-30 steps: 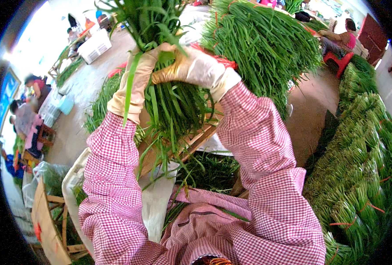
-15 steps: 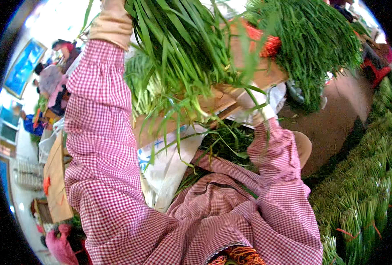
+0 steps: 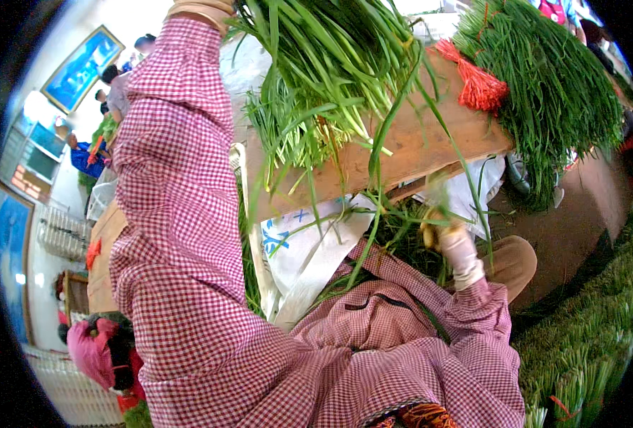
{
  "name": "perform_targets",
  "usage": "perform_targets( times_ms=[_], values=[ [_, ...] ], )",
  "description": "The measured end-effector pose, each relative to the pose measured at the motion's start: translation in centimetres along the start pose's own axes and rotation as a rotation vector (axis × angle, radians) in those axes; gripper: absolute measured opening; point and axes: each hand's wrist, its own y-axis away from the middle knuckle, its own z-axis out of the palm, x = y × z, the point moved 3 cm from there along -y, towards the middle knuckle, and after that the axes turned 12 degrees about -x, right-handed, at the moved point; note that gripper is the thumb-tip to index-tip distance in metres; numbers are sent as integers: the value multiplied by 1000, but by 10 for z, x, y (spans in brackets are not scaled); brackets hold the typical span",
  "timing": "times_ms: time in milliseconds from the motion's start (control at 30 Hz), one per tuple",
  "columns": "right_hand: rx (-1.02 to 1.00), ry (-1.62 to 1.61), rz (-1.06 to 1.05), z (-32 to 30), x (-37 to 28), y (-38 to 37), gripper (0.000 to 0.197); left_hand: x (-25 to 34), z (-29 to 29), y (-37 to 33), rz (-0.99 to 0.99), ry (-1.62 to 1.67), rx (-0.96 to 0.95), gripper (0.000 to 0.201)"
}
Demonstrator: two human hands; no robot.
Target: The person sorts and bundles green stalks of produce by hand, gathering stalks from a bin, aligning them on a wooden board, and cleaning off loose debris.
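Note:
My left hand (image 3: 204, 7), gloved, is at the top edge, its fingers out of sight. From it a bunch of garlic chives (image 3: 331, 64) hangs over the wooden table, long green leaves drooping and pale stems among them. My right hand (image 3: 446, 230), in a light glove, is low by my lap, beside loose green leaves (image 3: 402, 232). Motion smears its fingers, so what they hold, if anything, is unclear. A smaller pile of chives (image 3: 277, 132) lies on the wooden table (image 3: 431, 146) beneath the raised bunch.
Red ties (image 3: 477, 82) lie on the table next to a large heap of chives (image 3: 545, 85). A white sack (image 3: 295, 250) hangs between the table and my lap. Bundled chives (image 3: 588, 342) cover the right-hand floor. Another person (image 3: 95, 349) is at lower left.
My right hand has dropped from the table edge toward my lap. The view has shifted, and the bunch at my left hand still hangs over the table.

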Motion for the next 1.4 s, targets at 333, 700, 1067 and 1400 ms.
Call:
perform_targets(
  times_ms=[333, 700, 1067, 1400],
  values=[
    [35, 1245, -641, 91, -193, -104, 27, -20, 43, -13, 13, 182, -167, 24],
    [-481, 1521, 308, 35, 18, -31, 16, -2, 23, 22, 32, 90, -217, 30],
    [-39, -469, -121, 15, -62, -71, 54, 1, 1, 20, 84, -8, -22, 24],
    [112, 778, -532, 89, -91, -56, 24, 23, -43, 56, 411, -379, -50, 23]
  ],
)
